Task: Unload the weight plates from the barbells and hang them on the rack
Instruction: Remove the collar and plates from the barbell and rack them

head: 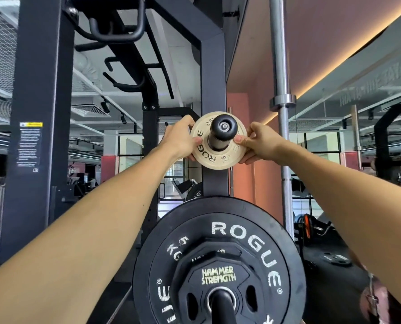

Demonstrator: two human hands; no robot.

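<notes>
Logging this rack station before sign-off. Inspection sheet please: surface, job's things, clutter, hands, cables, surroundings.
Surface: black rack upright carrying storage pegs.
Job's things: small tan plate threaded on the upper peg; black Rogue plate with a Hammer Strength plate in front on the lower peg.
Clutter: plate on floor.
Hands: left hand and right hand grip the tan plate's edges.
Cables: nothing seen.
Surroundings: upright barbell, mirror wall.
</notes>
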